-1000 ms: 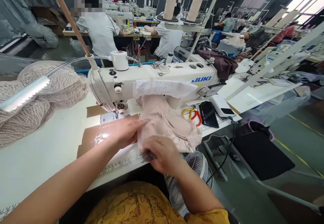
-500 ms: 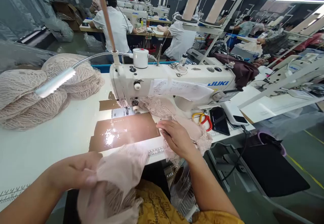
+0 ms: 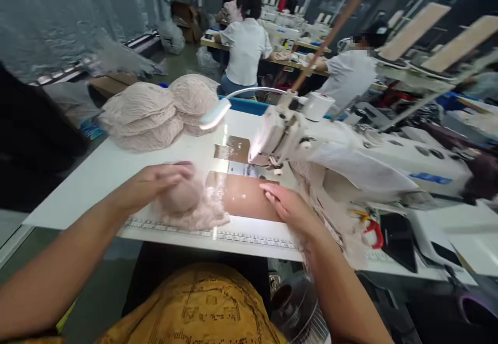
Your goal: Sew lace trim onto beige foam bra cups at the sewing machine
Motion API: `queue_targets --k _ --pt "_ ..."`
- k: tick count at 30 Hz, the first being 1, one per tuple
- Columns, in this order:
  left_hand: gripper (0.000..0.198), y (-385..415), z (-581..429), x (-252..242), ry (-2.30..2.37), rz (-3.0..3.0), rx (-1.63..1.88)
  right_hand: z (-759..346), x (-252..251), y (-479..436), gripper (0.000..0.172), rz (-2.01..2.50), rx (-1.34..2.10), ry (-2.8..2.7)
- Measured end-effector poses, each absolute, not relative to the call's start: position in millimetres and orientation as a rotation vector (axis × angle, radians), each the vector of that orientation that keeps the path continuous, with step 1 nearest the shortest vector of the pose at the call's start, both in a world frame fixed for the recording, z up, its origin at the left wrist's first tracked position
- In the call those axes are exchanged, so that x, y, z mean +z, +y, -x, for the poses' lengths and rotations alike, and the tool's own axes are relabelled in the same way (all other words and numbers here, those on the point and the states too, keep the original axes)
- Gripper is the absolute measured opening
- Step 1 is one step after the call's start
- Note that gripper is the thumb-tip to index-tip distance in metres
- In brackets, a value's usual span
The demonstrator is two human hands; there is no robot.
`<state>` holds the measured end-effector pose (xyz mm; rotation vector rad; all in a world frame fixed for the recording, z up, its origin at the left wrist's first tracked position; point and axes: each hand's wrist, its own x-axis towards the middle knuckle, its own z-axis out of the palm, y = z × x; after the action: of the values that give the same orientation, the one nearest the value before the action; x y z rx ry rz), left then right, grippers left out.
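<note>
Lace piece (image 3: 190, 210) moved over table (image 3: 81, 196), lace stacks (image 3: 142, 115) beyond, lamp (image 3: 216, 114) beside them

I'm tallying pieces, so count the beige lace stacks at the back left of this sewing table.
2: the left stack, and the right stack beside it, nearer the lamp. More could be hidden behind them.

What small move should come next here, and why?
Probably the left hand should smooth the beige piece flat: it looks rumpled beneath that hand, near the front edge of the white table, while the right hand is over the brown patch.
</note>
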<state>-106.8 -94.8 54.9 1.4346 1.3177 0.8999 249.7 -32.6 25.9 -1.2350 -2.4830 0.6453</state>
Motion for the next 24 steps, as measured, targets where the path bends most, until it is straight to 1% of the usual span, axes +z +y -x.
queue_targets --k 1,2,7,9,14,15,19,22,24 --pt "0.038 -90.6 106.3 52.1 1.347 -1.450 0.841 -239.8 27.1 -44.3 0.040 1.167 0.832 -2.462" --pt "0.042 -86.8 104.6 49.6 1.316 -1.444 0.775 -229.7 28.8 -54.6 0.043 1.117 0.938 -2.433" --pt "0.056 -79.0 90.2 47.5 1.016 -1.408 0.723 -180.5 42.1 -74.6 0.051 0.974 1.235 -2.221" --pt "0.055 -79.5 87.5 48.6 0.942 -1.357 0.659 -165.1 47.2 -71.3 0.049 0.974 1.349 -2.110" --pt "0.047 -78.7 90.4 50.2 0.812 -1.373 0.558 -141.7 55.2 -59.6 0.033 0.966 1.505 -1.953" --pt "0.046 -78.1 90.9 51.2 0.791 -1.403 0.545 -138.5 56.2 -58.4 0.034 0.943 1.546 -1.955" --pt "0.040 -75.4 90.9 55.9 0.730 -1.501 0.515 -128.9 57.5 -57.6 0.051 0.861 1.677 -1.931" --pt "0.039 -73.7 90.7 55.5 0.712 -1.504 0.503 -125.2 55.2 -58.7 0.056 0.862 1.749 -1.838" --pt "0.042 -72.5 90.1 53.4 0.730 -1.517 0.479 -124.0 53.1 -59.4 0.056 0.878 1.767 -1.800"
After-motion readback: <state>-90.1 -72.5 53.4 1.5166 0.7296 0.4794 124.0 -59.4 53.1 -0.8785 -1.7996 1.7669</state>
